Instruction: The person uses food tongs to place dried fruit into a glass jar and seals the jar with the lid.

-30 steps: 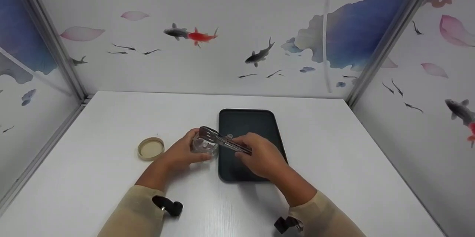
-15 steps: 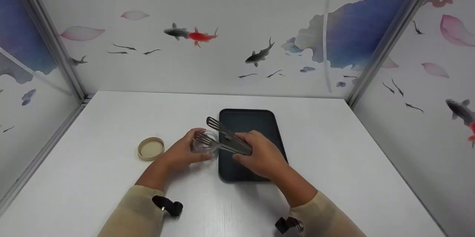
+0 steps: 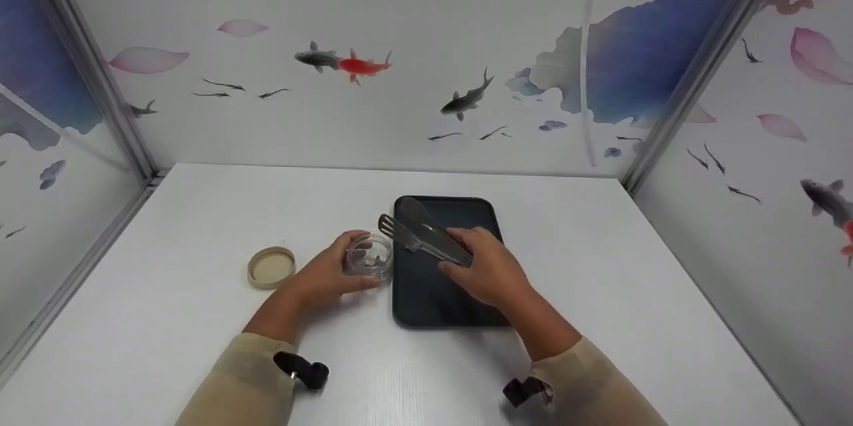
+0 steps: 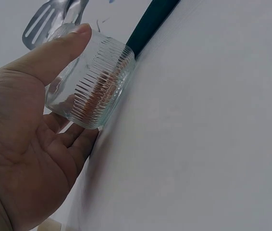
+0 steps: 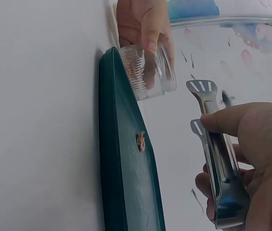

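My left hand (image 3: 326, 273) holds a clear glass jar (image 3: 370, 257) upright and lidless beside the tray's left edge, thumb and fingers on opposite sides. A few small bits show inside it. The jar's ribbed base (image 4: 100, 91) shows a blurry brownish colour in the left wrist view. My right hand (image 3: 490, 269) grips slotted metal tongs (image 3: 433, 236) above the dark green tray (image 3: 433, 309). The tongs' two ends stand apart, with nothing between them. On the tray lies a small brownish curled piece (image 5: 141, 141), clear in the right wrist view; its kind is unclear.
A round beige lid (image 3: 271, 267) lies on the white table (image 3: 166, 319), left of my left hand. Printed wall panels (image 3: 400, 113) with fish and petals enclose the table at the back and sides.
The tongs were pressed together over the jar's mouth, then spread there. Now my right hand has carried them right and away from the jar, over the tray. The left hand and jar stayed put.
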`<state>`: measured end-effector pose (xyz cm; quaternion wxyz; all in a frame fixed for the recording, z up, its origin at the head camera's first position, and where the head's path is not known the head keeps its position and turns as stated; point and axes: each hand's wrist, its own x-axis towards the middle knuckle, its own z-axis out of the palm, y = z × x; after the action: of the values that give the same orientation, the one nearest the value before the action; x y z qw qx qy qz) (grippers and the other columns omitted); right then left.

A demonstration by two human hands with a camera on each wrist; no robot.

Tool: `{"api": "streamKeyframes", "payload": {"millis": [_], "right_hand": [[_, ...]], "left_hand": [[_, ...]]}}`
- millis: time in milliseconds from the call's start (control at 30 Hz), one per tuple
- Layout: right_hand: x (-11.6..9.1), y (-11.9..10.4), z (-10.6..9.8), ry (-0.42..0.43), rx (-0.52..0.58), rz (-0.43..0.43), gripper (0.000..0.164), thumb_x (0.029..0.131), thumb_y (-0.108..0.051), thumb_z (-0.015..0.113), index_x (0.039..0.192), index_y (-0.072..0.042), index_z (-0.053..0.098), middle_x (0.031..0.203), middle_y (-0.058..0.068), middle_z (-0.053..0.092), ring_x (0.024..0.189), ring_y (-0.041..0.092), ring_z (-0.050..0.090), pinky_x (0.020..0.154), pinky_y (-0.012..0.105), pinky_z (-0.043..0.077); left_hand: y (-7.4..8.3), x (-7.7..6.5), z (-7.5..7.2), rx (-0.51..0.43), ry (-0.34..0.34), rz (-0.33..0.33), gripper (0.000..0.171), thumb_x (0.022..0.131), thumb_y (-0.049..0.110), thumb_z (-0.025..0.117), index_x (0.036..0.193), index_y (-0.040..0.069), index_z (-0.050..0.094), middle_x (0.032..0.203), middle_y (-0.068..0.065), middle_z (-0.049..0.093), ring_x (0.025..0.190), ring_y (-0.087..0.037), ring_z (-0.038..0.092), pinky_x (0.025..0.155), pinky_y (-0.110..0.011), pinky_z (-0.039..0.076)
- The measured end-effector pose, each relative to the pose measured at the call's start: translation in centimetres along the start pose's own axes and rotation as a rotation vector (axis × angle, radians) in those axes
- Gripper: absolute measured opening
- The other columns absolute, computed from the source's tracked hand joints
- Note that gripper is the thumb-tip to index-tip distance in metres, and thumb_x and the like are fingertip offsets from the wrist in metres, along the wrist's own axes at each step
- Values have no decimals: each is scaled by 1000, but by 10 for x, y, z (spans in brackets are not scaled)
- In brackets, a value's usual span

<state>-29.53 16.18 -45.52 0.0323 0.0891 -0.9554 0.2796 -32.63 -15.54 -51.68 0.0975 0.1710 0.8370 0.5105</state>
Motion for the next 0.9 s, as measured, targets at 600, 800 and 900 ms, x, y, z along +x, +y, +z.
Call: {"api": "streamKeyframes", "payload": {"millis": [600,800,900], "right_hand": [[10,25,10,-20,-15,54,65,95,-41,82,153,-25,60,132,1,65,104,18,61,93,43,52],[11,30,16,-41,-37,63,63,94,-40,83,151,-25,62,128,0,67,100,18,61,90,41,53],[11,31,18,-59,-44,81,62,94,-40,83,151,-26,62,129,0,67,101,17,62,90,41,53]], "left_hand": [[2,-3,0,-6,-12,-8,95,88,39,89,164,23,34,166,-5,50,151,-28,50,124,-51,37],[3,-2,0,-9,-8,-8,95,88,38,90,164,25,35,165,-3,51,149,-26,52,123,-49,37],[2,-2,0,-3,-7,-6,94,88,38,90,163,25,36,164,-4,52,149,-27,53,122,-49,38]]}}
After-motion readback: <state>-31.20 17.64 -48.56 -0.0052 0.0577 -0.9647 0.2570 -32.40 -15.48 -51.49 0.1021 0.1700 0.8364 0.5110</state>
